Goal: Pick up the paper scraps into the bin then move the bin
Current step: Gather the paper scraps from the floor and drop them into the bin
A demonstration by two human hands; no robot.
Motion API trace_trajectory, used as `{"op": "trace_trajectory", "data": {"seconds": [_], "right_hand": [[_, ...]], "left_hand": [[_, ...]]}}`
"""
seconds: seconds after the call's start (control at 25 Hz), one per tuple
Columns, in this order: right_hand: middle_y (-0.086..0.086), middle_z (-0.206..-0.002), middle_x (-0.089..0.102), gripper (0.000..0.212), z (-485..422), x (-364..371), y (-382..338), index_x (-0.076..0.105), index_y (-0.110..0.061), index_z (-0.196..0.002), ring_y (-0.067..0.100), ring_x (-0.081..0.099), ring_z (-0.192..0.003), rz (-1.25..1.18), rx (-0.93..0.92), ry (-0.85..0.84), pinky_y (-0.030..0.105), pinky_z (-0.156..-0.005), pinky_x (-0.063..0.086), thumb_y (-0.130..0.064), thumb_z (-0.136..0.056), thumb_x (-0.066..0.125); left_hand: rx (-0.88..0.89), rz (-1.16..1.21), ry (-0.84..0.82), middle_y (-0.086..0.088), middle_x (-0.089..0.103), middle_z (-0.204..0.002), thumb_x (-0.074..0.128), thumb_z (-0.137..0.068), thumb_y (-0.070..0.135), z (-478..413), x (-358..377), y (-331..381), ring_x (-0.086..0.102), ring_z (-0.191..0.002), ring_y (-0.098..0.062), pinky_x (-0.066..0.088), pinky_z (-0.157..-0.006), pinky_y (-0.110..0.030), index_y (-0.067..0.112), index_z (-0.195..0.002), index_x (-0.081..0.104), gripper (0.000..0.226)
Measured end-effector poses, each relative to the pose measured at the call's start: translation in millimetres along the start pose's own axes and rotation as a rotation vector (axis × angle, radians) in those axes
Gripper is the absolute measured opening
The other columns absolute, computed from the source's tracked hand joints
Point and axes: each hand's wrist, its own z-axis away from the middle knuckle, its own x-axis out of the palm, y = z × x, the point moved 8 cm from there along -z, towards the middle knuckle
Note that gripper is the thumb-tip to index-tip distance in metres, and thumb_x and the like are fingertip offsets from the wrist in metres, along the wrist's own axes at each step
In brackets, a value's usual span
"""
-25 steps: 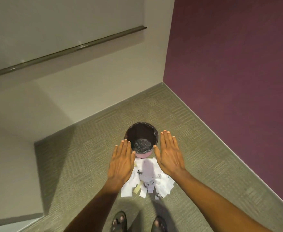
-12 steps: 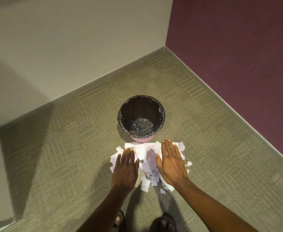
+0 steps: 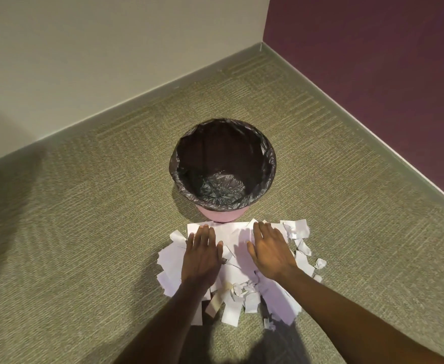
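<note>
A pink bin [image 3: 222,216] lined with a black plastic bag stands upright on the carpet; only the crumpled bag shows inside it. Right in front of it lies a heap of white paper scraps [image 3: 238,274], some flat, some crumpled. My left hand [image 3: 201,254] lies palm down on the left half of the heap, fingers straight and pointing at the bin. My right hand [image 3: 270,249] lies flat over the right half in the same way. Neither hand holds a scrap. A few small scraps [image 3: 320,263] lie loose to the right.
The floor is olive carpet [image 3: 84,232]. A beige wall [image 3: 97,61] runs along the back left and a dark purple wall [image 3: 386,61] along the right; they meet in a corner behind the bin. My shadow falls at the bottom edge.
Both hands have come down from beside the bin's rim onto the paper heap. The view has dropped closer to the floor, so bin and scraps look larger.
</note>
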Motion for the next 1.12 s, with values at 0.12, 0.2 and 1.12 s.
{"op": "trace_trajectory", "data": {"seconds": [0.12,0.2,1.12], "right_hand": [[0.018,-0.146,0.045,0.06,-28,36,6,0.033,0.001,-0.148,0.032,0.042,-0.135,0.027,0.022,-0.069,0.041,-0.112,0.033,-0.039,-0.103,0.032],[0.016,-0.14,0.049,0.058,-39,60,9,0.037,-0.001,-0.144,0.03,0.047,-0.128,0.032,0.068,-0.106,0.039,-0.108,0.037,-0.04,-0.102,0.037],[0.008,-0.131,0.054,0.038,-73,116,30,0.048,-0.011,-0.128,0.027,0.053,-0.124,-0.168,0.379,-0.135,0.038,-0.102,0.041,-0.027,-0.094,0.054]], "left_hand": [[0.044,-0.012,0.037,-0.019,0.065,-0.12,0.029,-0.097,0.029,-19,37,-5,0.059,-0.118,-0.034,0.048,-0.097,-0.05,-0.002,-0.117,0.063,0.05],[0.079,-0.028,0.033,-0.018,0.067,-0.118,0.031,-0.096,0.027,-29,58,-5,0.06,-0.116,-0.033,0.049,-0.096,-0.049,-0.002,-0.115,0.066,0.049],[0.044,-0.153,-0.228,-0.01,0.031,-0.151,0.064,-0.087,0.037,-86,139,-27,0.032,-0.137,-0.031,0.031,-0.108,-0.049,0.016,-0.145,0.026,0.073]]}}
